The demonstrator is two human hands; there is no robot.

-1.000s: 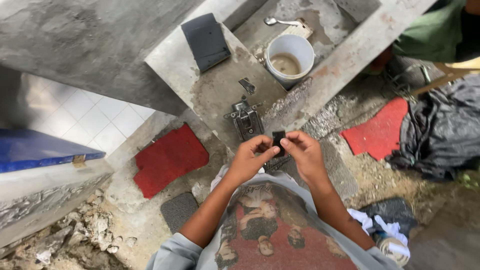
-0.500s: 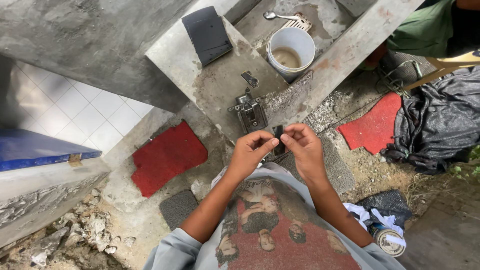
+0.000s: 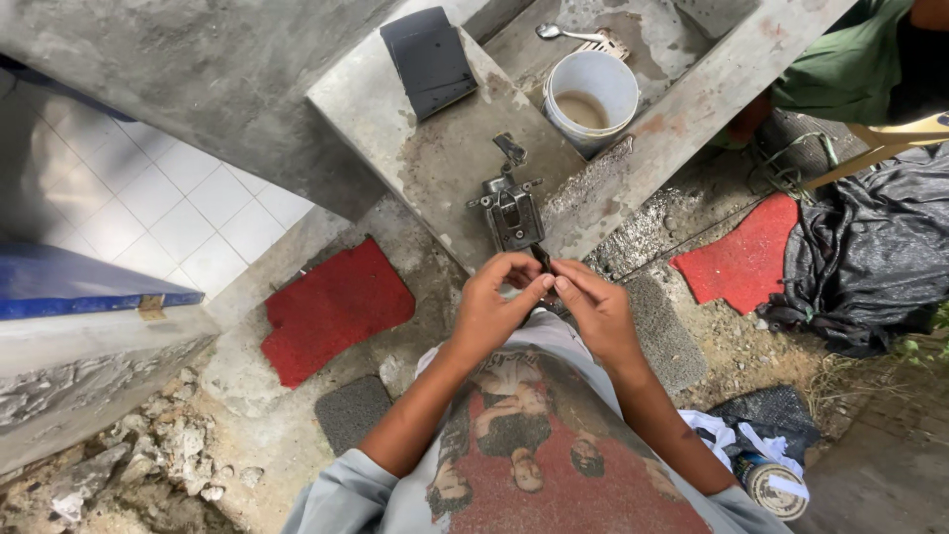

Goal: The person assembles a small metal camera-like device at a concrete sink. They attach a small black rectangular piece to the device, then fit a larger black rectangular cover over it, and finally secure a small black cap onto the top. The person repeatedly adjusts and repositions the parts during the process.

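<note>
Grey concrete makes up the biggest thing in view, a slab (image 3: 435, 168) that runs from the far left toward the middle, with a sloping concrete beam (image 3: 692, 109) crossing on the far right. To the left lies a patch of white floor tiles (image 3: 148, 208) and one blue board (image 3: 89, 287). On the right, one heap of black plastic sheeting (image 3: 870, 267) rests on the ground. Two red mats show: a larger one (image 3: 331, 307) left of the hands and a smaller one (image 3: 736, 262) on the right. Two grey foam pads lie on the ground, one (image 3: 351, 410) near left and one (image 3: 662, 331) just right of the hands. One dark flat case (image 3: 430, 59) sits on the far part of the slab. One white bucket (image 3: 591, 99) stands beyond the slab, with one metal spoon (image 3: 568, 33) farther off. One metal latch fitting (image 3: 511, 208) lies at the near edge of the slab, and one small metal piece (image 3: 510, 148) lies just beyond it.

The left hand (image 3: 494, 311) and the right hand (image 3: 593, 311) meet just near of the latch, fingertips pressed together, pinching one small dark part (image 3: 543, 261) between them. The part is mostly hidden by the fingers, so its shape cannot be told.
</note>
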